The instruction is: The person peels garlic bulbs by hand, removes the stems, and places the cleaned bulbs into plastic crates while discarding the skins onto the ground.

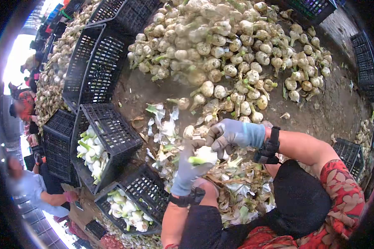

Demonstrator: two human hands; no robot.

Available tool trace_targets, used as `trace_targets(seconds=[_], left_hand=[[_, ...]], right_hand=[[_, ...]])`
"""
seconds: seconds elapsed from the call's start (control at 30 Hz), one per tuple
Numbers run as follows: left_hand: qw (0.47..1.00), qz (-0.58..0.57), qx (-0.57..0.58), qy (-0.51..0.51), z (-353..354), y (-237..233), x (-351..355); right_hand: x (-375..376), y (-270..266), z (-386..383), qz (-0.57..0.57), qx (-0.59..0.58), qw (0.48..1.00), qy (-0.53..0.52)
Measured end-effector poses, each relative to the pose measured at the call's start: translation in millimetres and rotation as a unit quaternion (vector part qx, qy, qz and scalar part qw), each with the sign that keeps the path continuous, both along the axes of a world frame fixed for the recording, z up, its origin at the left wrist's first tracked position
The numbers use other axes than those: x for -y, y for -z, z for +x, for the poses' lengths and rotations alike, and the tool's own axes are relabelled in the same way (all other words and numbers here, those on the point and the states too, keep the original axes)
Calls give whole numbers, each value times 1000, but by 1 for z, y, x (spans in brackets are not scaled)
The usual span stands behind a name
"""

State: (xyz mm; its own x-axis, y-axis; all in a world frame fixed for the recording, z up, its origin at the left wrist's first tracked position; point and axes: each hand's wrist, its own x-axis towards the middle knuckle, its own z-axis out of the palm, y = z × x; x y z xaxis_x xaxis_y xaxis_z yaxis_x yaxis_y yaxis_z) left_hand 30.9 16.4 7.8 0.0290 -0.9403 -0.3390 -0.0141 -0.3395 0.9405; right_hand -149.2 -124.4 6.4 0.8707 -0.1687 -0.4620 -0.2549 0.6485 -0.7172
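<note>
My left hand [188, 168], in a grey glove, is closed around a peeled white garlic bulb [206, 155] with a short green stem pointing left. My right hand [230, 135], gloved the same way, meets the bulb from above with bent fingers pressed together against its side. Whether a bit of skin is pinched there is hidden by the fingers. Beneath both hands lies a heap of garlic peelings [241, 189]. Just beyond them, dirty unpeeled garlic bulbs [241, 99] spread out from a large pile.
Black plastic crates [110, 124] stand on the left, two holding cleaned white garlic [126, 209]. Another crate [365, 62] is at the right edge. Co-workers [43, 189] are at the far left, beside a long garlic heap [54, 74]. Bare brown floor [145, 91] shows between crates and pile.
</note>
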Motion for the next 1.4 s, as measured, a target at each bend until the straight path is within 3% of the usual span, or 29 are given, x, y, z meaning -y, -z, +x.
trace_targets(seconds=[0.17, 0.2, 0.27, 0.3, 0.4, 0.43, 0.5, 0.53, 0.6, 0.63, 0.67, 0.7, 0.73, 0.77, 0.8, 0.83, 0.9, 0.93, 0.97, 1.0, 1.03, 1.1, 1.13, 1.2, 1.23, 1.27, 1.3, 1.37, 1.4], left_hand=[[999, 25, -25, -15, -2, -10, 4], [999, 24, -30, -30, -3, -14, 7], [999, 17, 13, -27, -7, -13, 9], [998, 12, 58, -22, -8, -13, 9], [997, 29, 45, -50, -8, -6, 6], [997, 29, 47, -50, -11, -5, 5], [974, 3, -121, -192, -20, -2, 4], [960, 0, -182, -214, -22, -4, 4], [960, -22, -194, -201, -19, 12, 1], [959, -42, -205, -189, -19, 14, 1], [921, 30, -317, -225, -15, 14, 2], [921, 31, -315, -228, -14, 15, 2], [902, 36, -349, -252, -14, 16, 2], [881, 40, -382, -275, -15, 13, 5], [844, 28, -428, -322, -19, 6, 8], [844, 26, -427, -323, -16, 7, 7], [842, 3, -439, -312, -10, 13, 3], [850, 6, -427, -309, -8, 16, 0], [850, 6, -426, -310, -7, 14, -1], [851, 0, -417, -319, -7, 12, 0], [853, -5, -407, -328, -7, 9, 0], [838, 14, -413, -357, -5, 6, 1], [822, 34, -420, -384, -3, 4, 0], [850, 31, -387, -355, 11, 20, -11], [876, 28, -355, -325, 16, 23, -13], [825, 6, -441, -353, 16, 26, -13], [826, 0, -436, -357, 13, 24, -9], [794, 36, -400, -456, 10, 17, -1], [799, 32, -397, -450, 9, 17, 1]], right_hand=[[5, -10, -7, 7, -4, 1000, -2], [1, -6, -8, -191, 19, 981, -6], [-15, -12, -6, -501, -4, 865, 20], [-20, -12, -5, -502, -4, 865, 20], [-27, -5, -1, -604, -17, 792, 87], [-28, -3, 2, -603, -16, 793, 88], [-31, -1, 7, -610, -70, 781, 113], [-33, -5, 9, -610, -70, 781, 114], [-43, -15, 13, -582, -67, 810, 3], [-47, -14, 12, -582, -66, 811, 2], [-52, -13, 12, -586, -36, 809, -11], [-54, -10, 12, -590, -7, 807, -24], [-56, -5, 14, -501, -12, 865, 31], [-43, -4, 15, -498, -9, 864, 71], [-28, -5, 9, -363, -51, 925, 97], [-12, -10, 4, -219, -91, 964, 120], [5, -6, -5, -72, -150, 959, 231], [11, 0, -10, -73, -149, 959, 230], [15, 9, -14, -262, -147, 948, 109], [16, 17, -18, -438, -137, 888, -17], [13, 23, -20, -438, -136, 888, -17], [5, 35, -21, -632, -114, 766, -40], [7, 12, -14, -567, -168, 801, -94], [5, -13, -8, -539, -82, 806, -231], [-5, -22, -15, -448, 25, 866, -221], [-17, -21, -13, -464, 125, 821, -307], [-27, -42, -14, -384, 155, 858, -304], [-33, -52, -6, -504, 75, 755, -412], [-32, -55, -1, -555, 47, 735, -386]])
